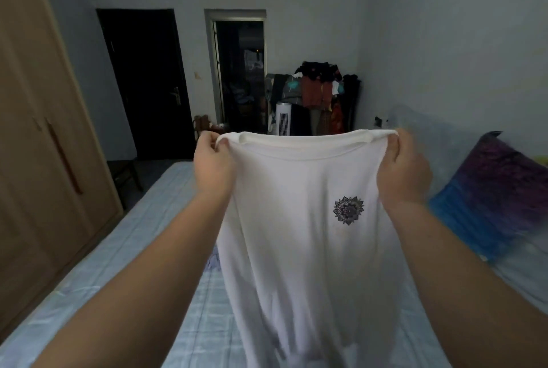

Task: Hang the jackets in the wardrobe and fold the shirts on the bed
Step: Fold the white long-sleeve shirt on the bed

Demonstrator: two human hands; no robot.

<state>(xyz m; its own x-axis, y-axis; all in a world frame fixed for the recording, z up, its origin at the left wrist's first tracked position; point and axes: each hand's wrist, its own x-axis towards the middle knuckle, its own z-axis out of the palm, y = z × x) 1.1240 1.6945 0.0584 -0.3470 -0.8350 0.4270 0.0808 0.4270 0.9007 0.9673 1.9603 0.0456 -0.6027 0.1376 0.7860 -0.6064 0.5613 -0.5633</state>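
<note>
The left hand (212, 160) is pinching one shoulder of a white shirt (296, 249), thumb and curled fingers closing on the fabric just beside the neckline. From that hand the shirt is stretching rightward, its collar edge running almost level across to the right hand (403, 169), which is gripping the other shoulder the same way, fingers wrapping over the seam. Both hands are sitting at about the same height and reach, so neither is nearer the cloth; each is holding its own corner. The shirt's long axis is running straight down. Its body is hanging below and between the hands, a small dark emblem (348, 210) is showing nearer the right hand, and the hem is dropping out of view at the bottom edge. The bed (118, 264) is lying beneath the hands and the hanging cloth. As I judge it, the coming move is calling for both hands to lower together and lay the shirt flat there for folding.
</note>
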